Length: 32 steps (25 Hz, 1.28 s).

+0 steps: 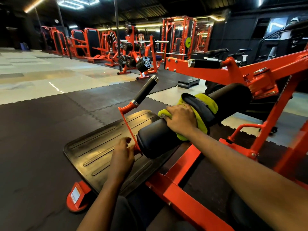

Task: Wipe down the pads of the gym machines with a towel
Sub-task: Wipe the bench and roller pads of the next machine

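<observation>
The towel [202, 120] was fluffy yellow-green cloth; the roller pad [155, 139] smooth, faintly glossy black vinyl; the frame [186, 165] glossy orange painted metal; the footplate [93, 152] ribbed matt rubber.

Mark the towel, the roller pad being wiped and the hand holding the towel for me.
towel [211, 104], head view, on the yellow-green fold draped over the pad.
roller pad [153, 139], head view, on its bare black near end.
right hand [180, 119], head view, on the back of the hand pressing the towel.
</observation>
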Available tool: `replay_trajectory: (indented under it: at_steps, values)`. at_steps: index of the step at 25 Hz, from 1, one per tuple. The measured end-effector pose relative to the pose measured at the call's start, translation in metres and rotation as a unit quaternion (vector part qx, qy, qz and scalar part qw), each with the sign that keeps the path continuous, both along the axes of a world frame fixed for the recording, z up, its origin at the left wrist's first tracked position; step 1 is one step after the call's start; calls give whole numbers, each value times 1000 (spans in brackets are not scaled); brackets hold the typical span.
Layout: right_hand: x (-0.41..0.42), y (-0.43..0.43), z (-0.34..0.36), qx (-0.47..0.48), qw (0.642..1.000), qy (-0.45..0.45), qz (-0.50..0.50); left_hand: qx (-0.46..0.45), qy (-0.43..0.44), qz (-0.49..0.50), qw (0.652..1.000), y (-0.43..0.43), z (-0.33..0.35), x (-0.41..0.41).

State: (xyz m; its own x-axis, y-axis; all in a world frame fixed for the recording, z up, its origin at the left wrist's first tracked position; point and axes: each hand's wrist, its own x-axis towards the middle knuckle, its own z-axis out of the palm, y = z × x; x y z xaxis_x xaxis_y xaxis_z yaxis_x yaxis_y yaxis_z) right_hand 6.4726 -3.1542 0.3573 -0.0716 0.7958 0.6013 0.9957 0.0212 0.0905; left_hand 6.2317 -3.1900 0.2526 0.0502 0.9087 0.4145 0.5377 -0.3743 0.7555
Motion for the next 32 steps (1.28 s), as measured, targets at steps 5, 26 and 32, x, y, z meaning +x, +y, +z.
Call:
replay_trajectory:
  at_steps: [5,26,32]
  values:
    - [-48,-13,-15,2,1000,-3,17,-26,27,-61,997,-1,2,-9]
    - [35,-4,24,-3,999,44,-24,129,119,-19,984,16,53,67]
    - [144,3,63,40,990,70,-119,147,145,-42,978,34,67,102]
